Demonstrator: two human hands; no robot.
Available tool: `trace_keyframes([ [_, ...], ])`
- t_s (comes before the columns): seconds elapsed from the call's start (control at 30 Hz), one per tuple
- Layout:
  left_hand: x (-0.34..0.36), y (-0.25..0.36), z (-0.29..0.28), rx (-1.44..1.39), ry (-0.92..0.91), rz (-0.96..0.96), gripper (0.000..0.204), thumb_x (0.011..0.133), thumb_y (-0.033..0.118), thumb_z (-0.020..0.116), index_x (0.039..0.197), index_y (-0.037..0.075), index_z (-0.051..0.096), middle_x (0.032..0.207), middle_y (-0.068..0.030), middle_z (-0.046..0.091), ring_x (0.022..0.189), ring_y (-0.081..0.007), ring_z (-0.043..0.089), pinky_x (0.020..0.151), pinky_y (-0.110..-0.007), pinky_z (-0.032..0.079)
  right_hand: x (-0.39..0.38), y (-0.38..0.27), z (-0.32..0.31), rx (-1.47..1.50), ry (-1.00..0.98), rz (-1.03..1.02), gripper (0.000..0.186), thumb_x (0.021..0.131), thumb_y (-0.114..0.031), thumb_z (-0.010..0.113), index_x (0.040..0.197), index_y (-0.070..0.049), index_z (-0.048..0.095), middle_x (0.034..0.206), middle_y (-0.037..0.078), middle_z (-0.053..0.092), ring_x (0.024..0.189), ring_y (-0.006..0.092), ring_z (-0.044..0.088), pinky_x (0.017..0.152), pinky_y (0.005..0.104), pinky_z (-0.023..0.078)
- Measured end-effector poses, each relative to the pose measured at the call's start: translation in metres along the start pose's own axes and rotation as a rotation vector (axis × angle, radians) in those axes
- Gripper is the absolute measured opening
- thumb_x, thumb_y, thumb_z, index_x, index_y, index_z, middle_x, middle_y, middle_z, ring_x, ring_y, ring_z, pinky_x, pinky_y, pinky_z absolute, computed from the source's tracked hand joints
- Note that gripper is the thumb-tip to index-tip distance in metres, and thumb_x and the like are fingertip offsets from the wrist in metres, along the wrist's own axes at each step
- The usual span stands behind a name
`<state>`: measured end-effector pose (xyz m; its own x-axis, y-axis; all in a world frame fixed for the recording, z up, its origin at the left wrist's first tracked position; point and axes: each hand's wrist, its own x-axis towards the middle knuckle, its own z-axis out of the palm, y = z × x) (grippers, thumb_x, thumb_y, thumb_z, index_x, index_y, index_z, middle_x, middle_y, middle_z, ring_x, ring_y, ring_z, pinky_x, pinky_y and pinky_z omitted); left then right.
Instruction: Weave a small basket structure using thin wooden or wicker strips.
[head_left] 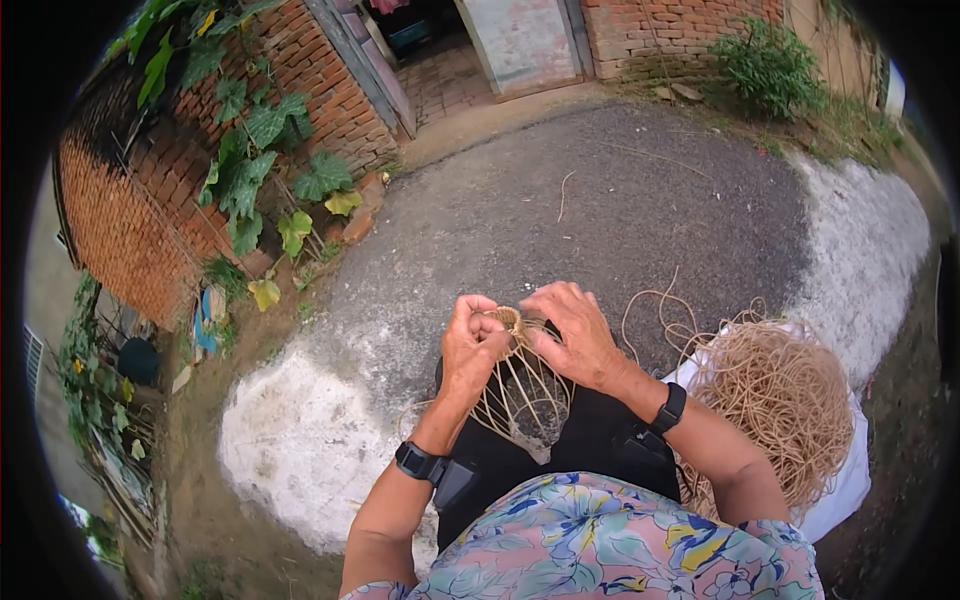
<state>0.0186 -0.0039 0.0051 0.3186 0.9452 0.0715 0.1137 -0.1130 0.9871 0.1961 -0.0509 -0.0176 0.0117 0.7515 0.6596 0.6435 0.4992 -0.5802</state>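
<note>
A small wire frame [528, 400] with thin pale ribs stands over my lap, its ribs spreading toward me. Tan cord is woven tightly around its narrow far end, forming a short woven band [509, 320]. My left hand [474, 345] pinches this band from the left, thumb and fingers curled against it. On the other side my right hand [575, 335] is bent with its fingers close together, thumb near the band. Whatever lies between the right fingertips is hidden from view.
A big tangled heap of tan cord [775, 410] lies at my right on a white sheet [835, 500]. Loose loops of cord [660, 300] trail toward my right hand. Beyond the dark paving [600, 210] are a brick wall [290, 70], an open doorway and leafy vines [245, 185].
</note>
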Motion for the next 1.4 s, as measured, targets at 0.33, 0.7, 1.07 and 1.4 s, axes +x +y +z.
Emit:
trace_keyframes([
  [0.33,-0.005,-0.006,-0.008,-0.04,-0.029,0.15,0.024,0.086,-0.001,0.058,0.108,0.003,0.051,0.106,-0.0087,0.06,0.088,-0.0143,0.061,0.08,-0.028,0.05,0.043,0.02,-0.001,0.117,-0.636,-0.02,0.016,0.08,-0.022,0.065,0.091,-0.014,0.073,0.092,0.001,0.063,0.099,0.0249,0.053,0.089,0.044,0.036],
  [0.7,-0.016,0.008,-0.019,0.492,-0.167,0.453,0.009,0.082,0.007,0.061,0.087,0.0,0.058,0.108,-0.0129,0.061,0.1,-0.0297,0.061,0.088,-0.038,0.048,0.073,0.005,-0.016,0.031,-0.905,-0.104,0.012,0.086,-0.025,0.067,0.087,-0.014,0.073,0.081,-0.001,0.058,0.096,0.0197,0.051,0.093,0.0409,0.033],
  [1.07,-0.012,-0.002,-0.017,0.531,-0.136,0.494,0.014,0.084,0.008,0.061,0.092,-0.004,0.062,0.101,-0.0143,0.062,0.094,-0.0302,0.062,0.084,-0.037,0.049,0.076,-0.008,-0.017,-0.231,-0.751,-0.366,0.013,0.081,-0.021,0.067,0.074,-0.01,0.069,0.072,0.002,0.064,0.089,0.022,0.058,0.085,0.0427,0.037],
  [1.4,-0.006,-0.004,-0.014,0.548,-0.102,0.38,0.018,0.082,0.012,0.065,0.091,-0.004,0.064,0.096,-0.0162,0.064,0.095,-0.0336,0.06,0.083,-0.042,0.048,0.055,-0.003,0.0,-0.493,-0.247,-0.725,0.012,0.082,-0.022,0.066,0.085,-0.011,0.063,0.079,0.001,0.056,0.085,0.02,0.055,0.088,0.0459,0.04],
])
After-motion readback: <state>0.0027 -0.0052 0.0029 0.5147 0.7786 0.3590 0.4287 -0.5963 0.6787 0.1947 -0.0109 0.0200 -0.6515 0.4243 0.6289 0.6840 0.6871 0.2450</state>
